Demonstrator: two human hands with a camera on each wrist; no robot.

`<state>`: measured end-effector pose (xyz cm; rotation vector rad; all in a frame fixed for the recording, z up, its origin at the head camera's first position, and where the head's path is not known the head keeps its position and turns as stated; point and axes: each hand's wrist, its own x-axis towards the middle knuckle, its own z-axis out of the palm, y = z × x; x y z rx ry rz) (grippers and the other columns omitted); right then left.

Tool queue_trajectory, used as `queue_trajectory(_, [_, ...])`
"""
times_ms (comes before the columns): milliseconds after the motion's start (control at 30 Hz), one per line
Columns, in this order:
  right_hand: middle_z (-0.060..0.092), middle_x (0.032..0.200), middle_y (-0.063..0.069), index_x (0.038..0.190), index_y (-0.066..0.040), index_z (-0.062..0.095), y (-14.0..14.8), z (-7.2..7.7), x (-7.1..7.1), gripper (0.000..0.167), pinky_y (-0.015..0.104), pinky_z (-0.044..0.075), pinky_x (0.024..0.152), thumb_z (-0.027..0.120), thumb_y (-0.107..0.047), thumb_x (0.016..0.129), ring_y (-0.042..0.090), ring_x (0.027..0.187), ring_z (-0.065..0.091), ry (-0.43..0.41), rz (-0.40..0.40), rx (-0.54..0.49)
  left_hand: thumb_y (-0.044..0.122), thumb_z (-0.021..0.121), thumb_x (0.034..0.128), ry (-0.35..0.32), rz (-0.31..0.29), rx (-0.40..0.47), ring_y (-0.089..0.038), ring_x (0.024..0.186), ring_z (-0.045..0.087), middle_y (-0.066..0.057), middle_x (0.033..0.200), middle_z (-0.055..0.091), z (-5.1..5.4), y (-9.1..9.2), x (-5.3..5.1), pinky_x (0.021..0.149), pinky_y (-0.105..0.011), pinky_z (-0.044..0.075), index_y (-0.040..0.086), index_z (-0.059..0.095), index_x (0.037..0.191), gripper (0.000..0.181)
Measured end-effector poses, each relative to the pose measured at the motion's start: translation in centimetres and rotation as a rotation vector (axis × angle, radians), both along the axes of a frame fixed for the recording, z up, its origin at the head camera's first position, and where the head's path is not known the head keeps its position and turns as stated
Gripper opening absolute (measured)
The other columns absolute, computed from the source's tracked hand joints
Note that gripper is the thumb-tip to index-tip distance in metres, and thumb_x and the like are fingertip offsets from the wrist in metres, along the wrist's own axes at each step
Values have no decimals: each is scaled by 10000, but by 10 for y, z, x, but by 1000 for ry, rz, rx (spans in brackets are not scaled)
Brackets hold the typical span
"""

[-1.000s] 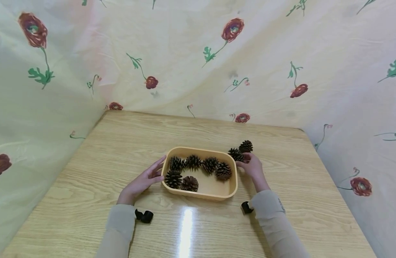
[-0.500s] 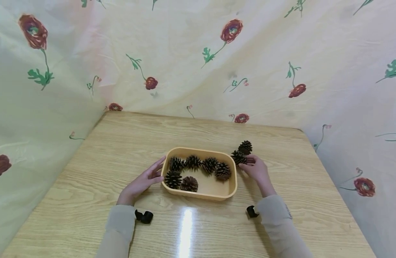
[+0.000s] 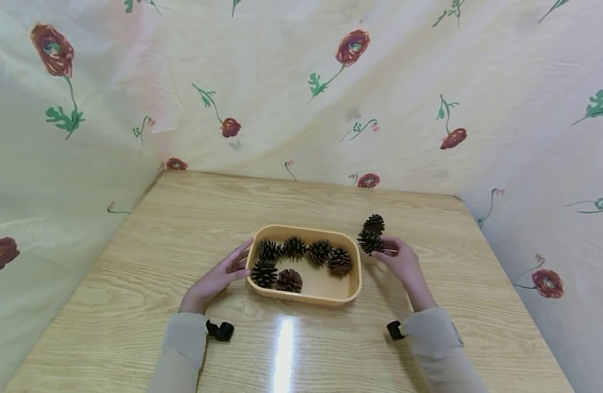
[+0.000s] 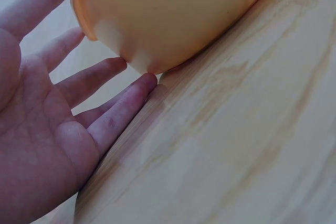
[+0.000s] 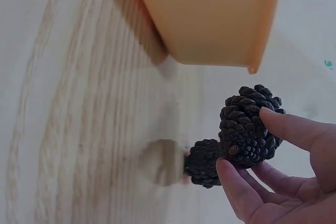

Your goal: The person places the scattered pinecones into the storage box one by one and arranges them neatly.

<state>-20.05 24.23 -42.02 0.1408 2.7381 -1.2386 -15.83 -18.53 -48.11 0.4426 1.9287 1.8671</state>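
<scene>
A yellow-orange oval-cornered box (image 3: pixel 306 298) stands on the table with several dark pine cones inside, bunched along its left and far sides. My left hand (image 3: pixel 218 279) touches the box's left end with spread, mostly straight fingers; in the left wrist view the fingertips (image 4: pixel 150 81) meet its outer wall. To the right of the box, my right hand (image 3: pixel 401 262) pinches a pine cone (image 3: pixel 370 241) between thumb and fingers. The right wrist view shows this pine cone (image 5: pixel 249 124) apart from the box wall. Another pine cone (image 3: pixel 374 222) lies just behind it on the table.
The light wood-grain table (image 3: pixel 208 207) meets a flower-patterned cloth (image 3: pixel 281 109) at the back and sides. Black wrist mounts (image 3: pixel 221 331) show at both cuffs. A bright light reflection lies on the tabletop in front of the box.
My right hand has moved right and slightly toward me, carrying the pine cone away from the box's right rim. The left hand and the box have stayed in place.
</scene>
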Motion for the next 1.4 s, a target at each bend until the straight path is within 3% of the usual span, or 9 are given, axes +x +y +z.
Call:
queue_trajectory(333, [486,1404,263,1422,-16,425,-1,15,19,657,496,491,990,667,-356,914,422,1254,526,-4,3,-2,176,534,998,-18,14,-19,-437,1469,170,-163,1627,113,-3,0,-2,1181,-591,171,336,116,1562,721])
queue_trajectory(733, [492,1412,235,1426,-26,423,-3,26,43,642,476,495,989,677,-313,912,382,1258,531,12,18,-55,169,541,994,-31,20,-15,-411,1475,178,-138,1627,130,-3,1,-2,1185,-576,182,361,128,1556,723])
queue_trajectory(967, [537,1372,211,1391,-33,469,-9,29,54,631,407,516,965,717,-310,881,363,1239,550,42,43,-83,171,537,996,-44,31,-32,-411,1471,188,-144,1624,137,-3,0,-1,1188,-577,171,373,130,1553,719])
queue_trajectory(1133, [543,1359,209,1372,-32,486,-15,29,59,577,358,534,932,720,-222,881,367,1223,557,58,59,-116,179,542,994,-56,38,-37,-408,1472,190,-139,1625,136,-2,0,-1,1190,-574,165,379,135,1551,719])
queue_trajectory(1400, [543,1361,206,1335,-19,518,-30,23,64,535,321,549,909,731,-171,868,377,1239,547,91,110,-167,201,550,990,-36,33,-42,-436,1471,164,-163,1628,109,-3,0,-1,1187,-583,157,341,118,1561,730])
